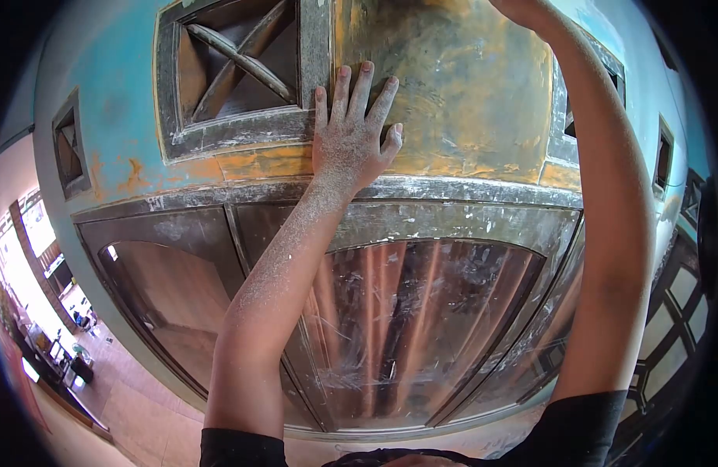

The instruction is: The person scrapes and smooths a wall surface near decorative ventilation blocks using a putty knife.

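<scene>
Dust coats my left hand (351, 134), which lies flat with fingers spread. It rests against the worn wall panel (460, 101), at its left edge beside the wooden frame (316, 54) of a vent with crossed bars (238, 56). My right arm (608, 194) reaches up along the right side. Only the base of my right hand (522, 9) shows at the top edge; its fingers are out of frame, so what it holds or touches is hidden. The panel has yellow, brown and grey patches with scraped paint.
Below the hands is a window (421, 327) with dusty, paint-specked glass and pinkish curtains behind it. Turquoise wall paint (114, 128) is at left, with a smaller vent (69, 148). A tiled floor (141, 405) and a bright doorway lie at lower left.
</scene>
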The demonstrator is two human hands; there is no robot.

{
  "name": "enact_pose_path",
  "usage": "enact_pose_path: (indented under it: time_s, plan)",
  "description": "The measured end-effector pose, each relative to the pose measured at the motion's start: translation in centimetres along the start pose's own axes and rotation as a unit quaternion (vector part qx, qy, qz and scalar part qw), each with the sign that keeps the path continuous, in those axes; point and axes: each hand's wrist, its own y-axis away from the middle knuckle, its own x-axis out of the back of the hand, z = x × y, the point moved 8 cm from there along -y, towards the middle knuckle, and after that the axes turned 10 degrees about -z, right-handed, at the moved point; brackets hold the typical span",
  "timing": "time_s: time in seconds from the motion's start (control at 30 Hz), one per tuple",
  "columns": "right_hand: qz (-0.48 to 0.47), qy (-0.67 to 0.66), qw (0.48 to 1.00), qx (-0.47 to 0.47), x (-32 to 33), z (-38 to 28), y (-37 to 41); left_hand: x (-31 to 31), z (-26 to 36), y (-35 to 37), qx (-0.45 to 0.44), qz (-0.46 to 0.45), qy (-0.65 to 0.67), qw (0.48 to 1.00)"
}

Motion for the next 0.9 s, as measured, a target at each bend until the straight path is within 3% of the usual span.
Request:
enact_pose_path:
  time_s: [0.47, 0.57, 0.9]
  plan:
    - [0.012, -0.013, 0.999, 0.045, 0.5, 0.0, -1.1, 0.1, -0.2, -0.1, 0.001, 0.002, 0.006, 1.000]
    - [0.026, 0.042, 0.999, 0.019, 0.6, -1.0, -0.7, -0.1, 0.0, -0.1, -0.001, 0.000, 0.006, 1.000]
    - [0.032, -0.009, 0.999, 0.012, 0.6, 0.7, -1.3, -0.1, -0.1, 0.0, -0.003, -0.004, 0.009, 1.000]
